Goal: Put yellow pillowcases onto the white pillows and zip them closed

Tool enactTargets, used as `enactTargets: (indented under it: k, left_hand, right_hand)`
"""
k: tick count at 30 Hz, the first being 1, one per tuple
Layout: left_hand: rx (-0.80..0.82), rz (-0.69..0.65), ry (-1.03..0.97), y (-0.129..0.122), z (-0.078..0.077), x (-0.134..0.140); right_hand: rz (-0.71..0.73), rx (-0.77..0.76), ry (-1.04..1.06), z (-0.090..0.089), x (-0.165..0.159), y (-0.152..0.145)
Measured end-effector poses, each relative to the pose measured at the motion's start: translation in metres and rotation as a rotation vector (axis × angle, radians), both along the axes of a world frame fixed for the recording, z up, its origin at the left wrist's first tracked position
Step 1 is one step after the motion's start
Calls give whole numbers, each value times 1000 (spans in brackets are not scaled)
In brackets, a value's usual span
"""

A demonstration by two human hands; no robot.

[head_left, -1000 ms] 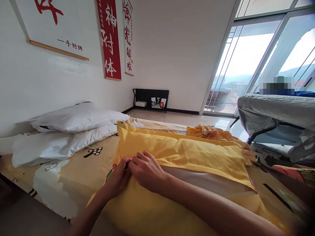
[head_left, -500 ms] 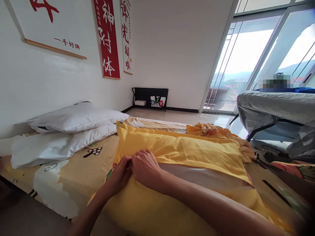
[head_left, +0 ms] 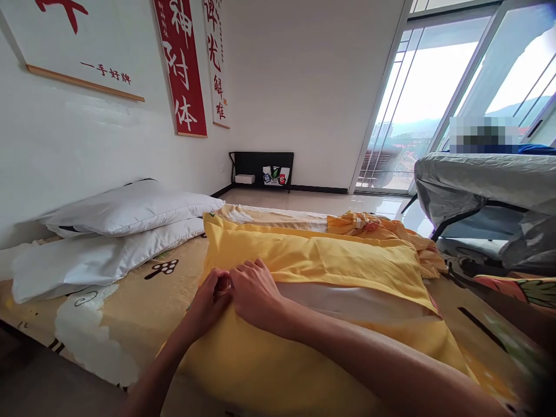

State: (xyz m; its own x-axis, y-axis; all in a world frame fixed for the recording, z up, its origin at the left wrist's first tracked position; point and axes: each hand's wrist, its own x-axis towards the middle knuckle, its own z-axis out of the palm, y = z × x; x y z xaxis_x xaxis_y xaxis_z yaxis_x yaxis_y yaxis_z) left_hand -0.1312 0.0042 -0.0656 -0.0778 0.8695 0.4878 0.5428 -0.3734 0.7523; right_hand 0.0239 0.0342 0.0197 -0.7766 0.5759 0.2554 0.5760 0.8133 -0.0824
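Note:
A yellow pillowcase (head_left: 321,263) lies across the bed in front of me, with a white pillow (head_left: 347,301) showing through its open seam. My left hand (head_left: 207,304) and my right hand (head_left: 256,295) meet at the left end of that opening, fingers curled and pinching the yellow fabric. Both forearms reach in from the bottom of the view. What the fingertips hold underneath is hidden.
Two white pillows (head_left: 125,211) are stacked at the left by the wall on a patterned sheet (head_left: 130,301). Crumpled orange fabric (head_left: 373,226) lies beyond the pillowcase. A grey covered piece of furniture (head_left: 482,185) stands at right, and a low black shelf (head_left: 263,169) by the far wall.
The hands stay pinched together at the pillowcase opening, shifting only slightly. The camera has tilted a little, so the wall hangings sit higher in the view.

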Motion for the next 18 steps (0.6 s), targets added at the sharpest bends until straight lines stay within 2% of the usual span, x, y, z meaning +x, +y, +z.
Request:
enactTargets:
  k: [3,6,12,18]
  left_hand:
    - [1,-42,-73,0,5,-3]
    - [26,-78,-43,3,6,-10]
    - [39,46,85,18,-2,-16]
    - [-76,-62,85,29,7,-10]
  right_hand:
    - [-1,6,34,-1,-1,-2]
    - [-12,-25,42,0,-2,-2]
    - [-59,-42,42,0,-3,13]
    - [-71,-88,-26,8,0,34]
